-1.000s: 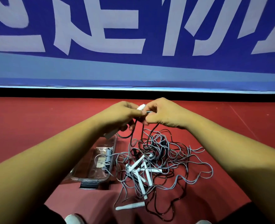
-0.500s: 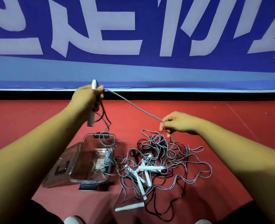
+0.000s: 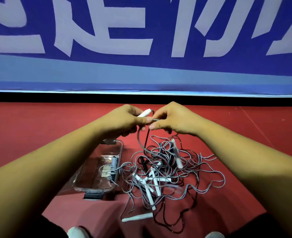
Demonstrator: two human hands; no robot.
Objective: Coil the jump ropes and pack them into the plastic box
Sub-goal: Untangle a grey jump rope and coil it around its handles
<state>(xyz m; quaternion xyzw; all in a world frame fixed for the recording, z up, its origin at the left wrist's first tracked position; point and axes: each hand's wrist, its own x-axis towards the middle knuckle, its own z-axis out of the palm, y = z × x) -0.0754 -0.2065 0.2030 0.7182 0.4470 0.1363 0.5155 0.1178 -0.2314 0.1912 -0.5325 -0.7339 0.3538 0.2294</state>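
Ok so here's where we're at. Our left hand (image 3: 122, 119) is curled around a white handle (image 3: 144, 113), with its tip poking out past the fingers. Our right hand (image 3: 174, 119) is right up against it, thumb and forefinger pinching the grey cord (image 3: 154, 119) just beside that tip. Both hands are up off the floor, knuckles almost touching.

From the pinch the cord drops in a loop and runs down into the pile of jump ropes (image 3: 167, 172) right below. That pile is a proper mess: grey and dark cords all tangled up, a bunch of white handles crossed over each other in the middle, and one loose handle (image 3: 137, 217) lying flat at the near edge.

Just left of the pile, partly under our left forearm, sits the clear plastic box (image 3: 97, 189), open, with a dark latch (image 3: 93, 196) on its near end. One coiled grey rope (image 3: 114, 166) is already inside, along the right wall.

Everything's on the red floor (image 3: 38, 126), with a blue banner (image 3: 141, 71) with big pale lettering behind it.
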